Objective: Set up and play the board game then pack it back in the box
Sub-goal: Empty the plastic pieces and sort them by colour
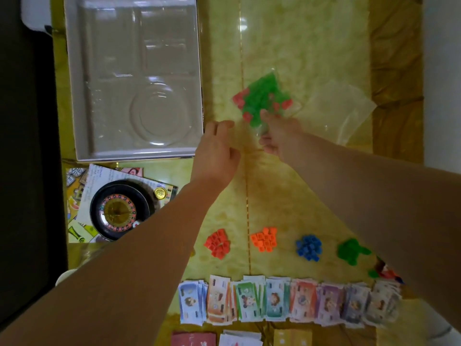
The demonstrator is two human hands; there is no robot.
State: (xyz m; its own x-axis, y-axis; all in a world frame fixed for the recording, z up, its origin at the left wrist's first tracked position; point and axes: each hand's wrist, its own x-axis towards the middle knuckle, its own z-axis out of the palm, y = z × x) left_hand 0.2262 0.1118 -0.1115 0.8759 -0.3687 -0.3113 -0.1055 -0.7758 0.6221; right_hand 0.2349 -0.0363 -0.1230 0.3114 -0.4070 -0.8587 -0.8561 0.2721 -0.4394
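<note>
Nearest, overlapping paper play notes [287, 302] in a row on the glossy yellow marbled table [287, 191]. Beyond, four heaps of small blocky plastic pieces [264, 238]: red, orange, blue, green. Off left, round black roulette wheel [117, 211] atop the folded board [74, 233]. Further, left hand [217, 151] loosely curled, holding nothing; right hand [277, 136] pinching a crinkly clear bag [264, 98] of green and red pieces. Farthest, open white box [72, 96] with moulded clear tray [149, 108].

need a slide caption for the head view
Right hand holds a bag of green and red pieces beside the open box
</note>
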